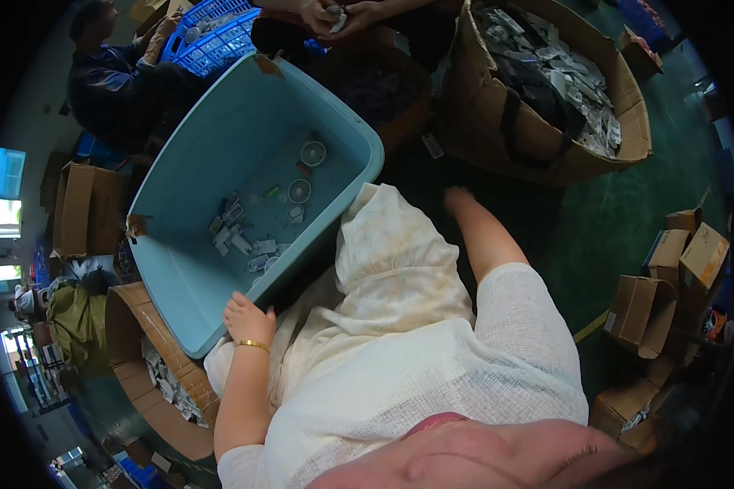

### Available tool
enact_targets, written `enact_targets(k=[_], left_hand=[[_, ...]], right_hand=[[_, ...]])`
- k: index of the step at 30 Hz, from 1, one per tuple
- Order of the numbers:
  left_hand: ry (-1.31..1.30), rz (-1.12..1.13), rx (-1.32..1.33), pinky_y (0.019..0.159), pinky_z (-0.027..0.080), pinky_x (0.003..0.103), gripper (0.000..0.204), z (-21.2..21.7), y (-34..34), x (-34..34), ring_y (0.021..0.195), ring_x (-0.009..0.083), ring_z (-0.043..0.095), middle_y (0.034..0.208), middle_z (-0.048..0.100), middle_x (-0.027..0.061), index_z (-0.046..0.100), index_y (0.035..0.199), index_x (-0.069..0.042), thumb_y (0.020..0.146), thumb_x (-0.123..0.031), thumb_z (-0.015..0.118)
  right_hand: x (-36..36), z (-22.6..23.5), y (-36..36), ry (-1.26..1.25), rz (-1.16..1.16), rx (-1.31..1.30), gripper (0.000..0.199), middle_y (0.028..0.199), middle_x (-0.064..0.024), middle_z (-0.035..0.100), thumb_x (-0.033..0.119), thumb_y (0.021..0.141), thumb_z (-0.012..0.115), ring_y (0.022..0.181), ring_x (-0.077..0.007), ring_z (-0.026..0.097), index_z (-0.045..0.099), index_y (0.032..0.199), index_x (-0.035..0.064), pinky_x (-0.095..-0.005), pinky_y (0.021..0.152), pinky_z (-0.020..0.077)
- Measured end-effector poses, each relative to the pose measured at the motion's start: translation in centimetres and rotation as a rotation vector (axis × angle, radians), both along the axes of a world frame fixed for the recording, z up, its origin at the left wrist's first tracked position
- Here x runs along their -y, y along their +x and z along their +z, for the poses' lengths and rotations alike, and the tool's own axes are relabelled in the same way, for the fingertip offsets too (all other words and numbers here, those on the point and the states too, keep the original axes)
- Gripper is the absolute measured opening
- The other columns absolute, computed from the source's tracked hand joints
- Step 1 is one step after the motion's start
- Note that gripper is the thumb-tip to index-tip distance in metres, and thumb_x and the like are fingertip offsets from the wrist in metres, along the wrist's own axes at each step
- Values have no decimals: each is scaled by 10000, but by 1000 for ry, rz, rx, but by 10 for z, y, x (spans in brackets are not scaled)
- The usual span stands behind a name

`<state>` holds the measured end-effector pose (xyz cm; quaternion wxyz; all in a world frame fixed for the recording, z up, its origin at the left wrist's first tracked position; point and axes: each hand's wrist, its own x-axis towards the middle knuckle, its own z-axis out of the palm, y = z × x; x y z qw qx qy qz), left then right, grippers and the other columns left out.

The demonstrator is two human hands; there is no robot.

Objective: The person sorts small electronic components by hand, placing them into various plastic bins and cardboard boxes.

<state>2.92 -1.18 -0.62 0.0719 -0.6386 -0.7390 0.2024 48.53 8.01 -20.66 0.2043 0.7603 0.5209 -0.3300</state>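
Observation:
A large light-blue plastic tub (220, 147) stands tilted in front of me on the left. My left hand (249, 319), with a gold bracelet on the wrist, is closed over its near rim. Inside lie two small round fan grilles (299, 191), and several small white plastic parts (235, 238) gather toward the near wall. My right hand (458, 199) hangs low beyond my right knee, above the dark green floor and apart from the tub. Its fingers are too dark and foreshortened to make out. My lap is covered by pale, stained cloth (400, 253).
A big cardboard box (538, 163) at the far right holds white plastic pieces and a black bag (538, 102). Another carton (159, 338) of white parts stands left of me. Two co-workers sit across, near a blue basket (216, 41). Cardboard boxes (640, 314) stand at right.

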Motion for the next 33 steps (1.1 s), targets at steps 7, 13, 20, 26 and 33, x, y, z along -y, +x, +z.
enact_targets(k=[7,13,20,26,33], left_hand=[[-67,-61,4,923,342,402,855,-2,-8,4,1026,334,432,1126,430,205,283,1214,103,649,-384,700],[-169,-40,72,963,297,445,909,4,-11,5,1087,376,380,1204,371,256,226,1242,120,637,-351,716],[-158,-92,111,970,273,472,941,6,-17,10,1084,395,366,1217,341,279,192,1243,138,633,-347,719],[-166,-94,133,975,266,476,937,1,-9,2,1091,396,358,1216,336,278,192,1244,137,633,-335,723],[-152,-27,101,981,271,458,944,5,-9,8,1110,389,349,1218,338,269,193,1246,133,627,-336,729]], right_hand=[[-69,-27,26,29,-46,43,368,1259,-152,463,179,870,439,1115,-280,498,472,1226,95,-401,910,430],[-104,-49,28,84,-311,-15,382,1280,-163,438,189,899,373,1125,-285,485,425,1251,51,-414,925,413],[-132,-73,33,50,-33,103,418,1302,-187,404,216,894,353,1184,-293,419,400,1268,37,-416,970,360],[-126,-154,76,173,-267,74,402,1259,-189,447,214,888,355,1135,-304,464,439,1239,39,-422,946,379],[-87,-108,3,408,-219,6,310,1160,-204,506,149,873,371,1042,-304,533,511,1117,17,-407,875,437]])
